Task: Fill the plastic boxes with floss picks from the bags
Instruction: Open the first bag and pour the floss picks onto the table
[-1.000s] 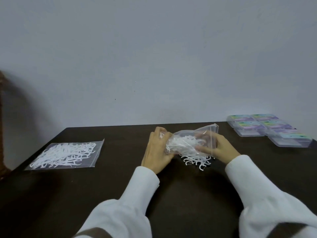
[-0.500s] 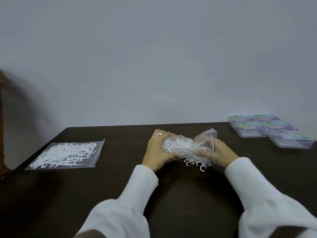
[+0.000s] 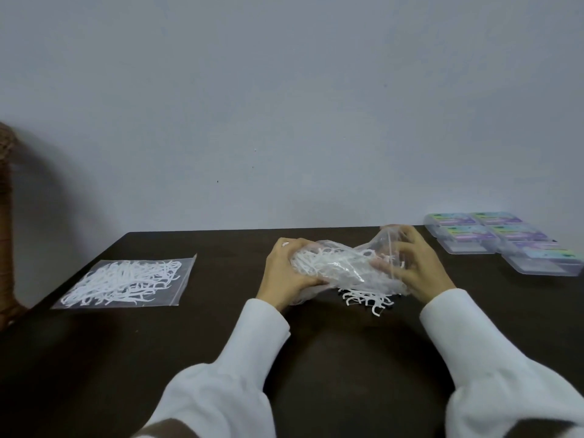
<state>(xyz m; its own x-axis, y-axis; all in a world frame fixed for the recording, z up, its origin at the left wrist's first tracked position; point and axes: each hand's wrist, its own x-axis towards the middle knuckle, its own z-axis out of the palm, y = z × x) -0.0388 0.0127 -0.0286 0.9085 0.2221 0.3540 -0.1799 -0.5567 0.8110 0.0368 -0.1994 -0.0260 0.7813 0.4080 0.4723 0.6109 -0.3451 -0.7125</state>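
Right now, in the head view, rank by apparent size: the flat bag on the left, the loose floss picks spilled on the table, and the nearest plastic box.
1. flat bag
2. nearest plastic box
3. loose floss picks; the held bag hides part of this spill.

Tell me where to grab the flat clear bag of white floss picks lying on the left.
Pinch the flat clear zip bag at its far right corner, coming from the right: that corner's plastic looks free of picks, and it probably lies nearest the hands.
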